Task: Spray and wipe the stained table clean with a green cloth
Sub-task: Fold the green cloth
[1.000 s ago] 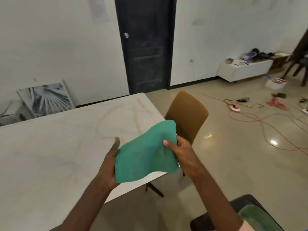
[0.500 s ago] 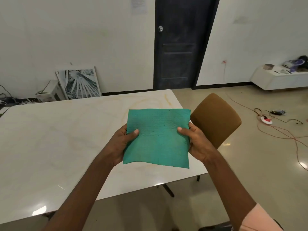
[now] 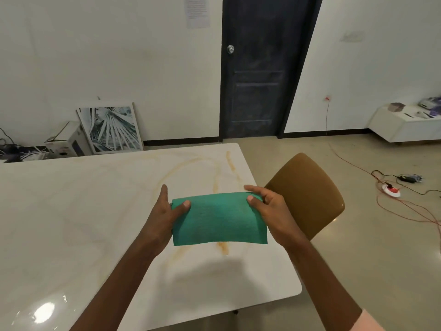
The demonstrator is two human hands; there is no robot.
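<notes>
Both hands, left [image 3: 164,217] and right [image 3: 270,211], pinch the green cloth [image 3: 218,218] by its side edges above the stained white tabletop [image 3: 83,211].

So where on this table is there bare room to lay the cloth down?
Nearly everywhere: the table carries no objects. Its wide left part, bordered by the left hand, looks clear of streaks. The orange stains crowd the far right part, under and beyond the green cloth held by the right hand, beside the chair.
</notes>
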